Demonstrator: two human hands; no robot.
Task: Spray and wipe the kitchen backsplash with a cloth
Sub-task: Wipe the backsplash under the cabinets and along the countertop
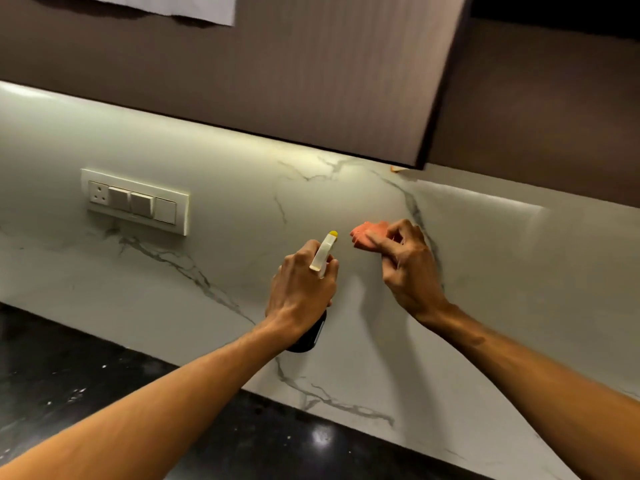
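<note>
— What is held by the left hand (301,289)?

— The spray bottle (323,254) is gripped by it, with the fingers curled round the neck under the white trigger head. The yellow nozzle tip is pointed at the backsplash (242,265), near the marble. The dark body of the bottle is seen below the wrist. (Whether the trigger is being squeezed cannot be told.)

— And where is the cloth found?

— The pink cloth (367,235) is pinched by the right hand (408,268), bunched between the thumb and the curled fingers. It is held up at the backsplash, just right of the nozzle tip and beside a dark grey vein in the stone. Whether it is pressed flat on the surface cannot be told.

— What else is shown?

— A white switch panel (136,202) is set into the backsplash, well to the left of both hands. A black speckled countertop (69,375) is seen below, and a brown upper cabinet (311,81) above, with the wall under it lit.
</note>
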